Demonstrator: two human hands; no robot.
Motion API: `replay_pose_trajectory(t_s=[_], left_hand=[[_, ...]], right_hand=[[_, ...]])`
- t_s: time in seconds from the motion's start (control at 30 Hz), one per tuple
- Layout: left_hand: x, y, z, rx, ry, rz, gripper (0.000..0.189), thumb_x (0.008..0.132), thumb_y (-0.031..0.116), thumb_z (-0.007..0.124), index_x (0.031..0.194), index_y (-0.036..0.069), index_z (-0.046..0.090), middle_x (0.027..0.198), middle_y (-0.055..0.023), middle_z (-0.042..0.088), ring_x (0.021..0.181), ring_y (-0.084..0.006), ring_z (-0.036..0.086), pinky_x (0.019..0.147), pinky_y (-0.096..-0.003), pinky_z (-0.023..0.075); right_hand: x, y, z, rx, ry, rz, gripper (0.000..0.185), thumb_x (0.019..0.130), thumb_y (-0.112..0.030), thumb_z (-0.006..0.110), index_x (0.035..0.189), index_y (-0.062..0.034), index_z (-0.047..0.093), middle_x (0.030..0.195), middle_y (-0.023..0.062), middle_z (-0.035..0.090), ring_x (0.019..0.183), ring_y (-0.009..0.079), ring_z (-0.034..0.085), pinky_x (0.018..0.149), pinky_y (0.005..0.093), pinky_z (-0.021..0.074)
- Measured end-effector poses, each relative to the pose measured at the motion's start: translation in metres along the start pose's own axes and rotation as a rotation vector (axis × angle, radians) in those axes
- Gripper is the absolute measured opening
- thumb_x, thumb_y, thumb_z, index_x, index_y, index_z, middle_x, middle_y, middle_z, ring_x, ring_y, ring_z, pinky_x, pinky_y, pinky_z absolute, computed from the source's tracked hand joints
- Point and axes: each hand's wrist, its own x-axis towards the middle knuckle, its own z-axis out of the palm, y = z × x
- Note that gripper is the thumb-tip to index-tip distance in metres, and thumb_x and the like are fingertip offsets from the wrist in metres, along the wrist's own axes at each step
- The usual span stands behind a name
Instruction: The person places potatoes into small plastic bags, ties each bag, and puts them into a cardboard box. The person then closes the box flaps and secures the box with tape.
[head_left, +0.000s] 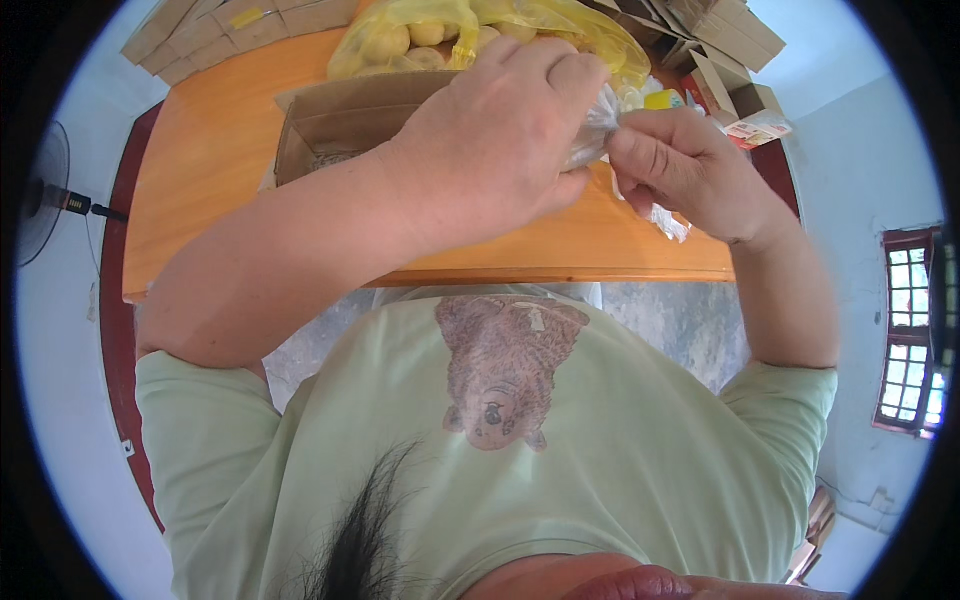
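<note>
Both of my hands are raised over the far half of a wooden table (525, 251). My left hand (502, 135) is curled around a clear plastic bag (595, 135), its back towards the camera; what the bag holds is mostly hidden. Between thumb and fingers, my right hand (671, 161) pinches the gathered end of the same bag. Crumpled clear plastic (670, 223) hangs just below my right hand. Behind my left forearm stands an open cardboard box (360, 112), partly covered by the arm, with greyish material low inside.
A yellow plastic bag (555, 22) of round, pale yellow fruit or vegetables lies at the back. Flattened cardboard (247, 37) is at the back left. Several cartons (739, 94) and a yellow roll (663, 100) are at the back right. A fan (49, 199) stands left of the table.
</note>
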Motion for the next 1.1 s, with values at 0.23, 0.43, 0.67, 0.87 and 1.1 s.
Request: replay_pose_trajectory(t_s=[0.23,0.43,0.67,0.87,1.1], left_hand=[[-0.001,-0.010,0.006,-0.282,0.067,-0.067,0.065,0.077,0.016,0.079,0.131,0.004,0.045,0.120,-0.0116,0.056,0.109,-0.0251,0.057,0.093,-0.0365,0.0481],[0.005,-0.025,-0.002,-1.085,-0.086,-0.575,0.049,0.095,0.039,0.062,0.126,0.003,0.051,0.107,-0.0063,0.061,0.096,-0.0138,0.061,0.082,-0.0291,0.0533],[0.018,-0.032,-0.011,-1.848,-0.707,-0.891,0.079,0.096,0.069,0.020,0.136,0.005,0.046,0.108,-0.0139,0.063,0.080,-0.0271,0.068,0.069,-0.0321,0.0577],[0.014,-0.025,-0.022,-1.814,-0.699,-0.921,0.054,0.088,0.047,0.070,0.115,0.003,0.055,0.096,-0.0100,0.064,0.079,-0.0211,0.065,0.065,-0.0300,0.0536],[0.010,-0.013,-0.017,-1.390,-0.522,-0.854,0.064,0.085,0.058,0.068,0.112,0.001,0.059,0.085,-0.0054,0.060,0.063,-0.0117,0.057,0.051,-0.0225,0.0456]], right_hand=[[0.000,0.018,0.014,0.223,0.265,-0.176,0.036,0.103,-0.030,0.052,0.084,-0.0027,0.064,0.072,0.0008,0.063,0.062,0.0060,0.050,0.055,0.0238,0.0388],[-0.003,0.031,0.013,-0.128,0.384,-0.480,0.030,0.102,-0.023,0.055,0.087,0.0014,0.064,0.070,0.0027,0.060,0.063,0.0103,0.050,0.057,0.0266,0.0418],[-0.004,0.029,0.016,-0.237,0.431,-0.545,0.024,0.099,-0.017,0.060,0.082,0.0005,0.061,0.065,0.0067,0.051,0.059,0.0170,0.047,0.054,0.0311,0.0399],[-0.001,0.034,0.015,-0.416,0.445,-0.644,0.022,0.094,-0.014,0.065,0.079,-0.0005,0.057,0.065,0.0106,0.049,0.058,0.0263,0.047,0.052,0.0342,0.0396],[0.004,0.044,0.010,-0.196,0.315,-0.586,0.026,0.096,-0.021,0.064,0.081,-0.0005,0.056,0.069,0.0070,0.049,0.062,0.0198,0.047,0.056,0.0316,0.0390]])
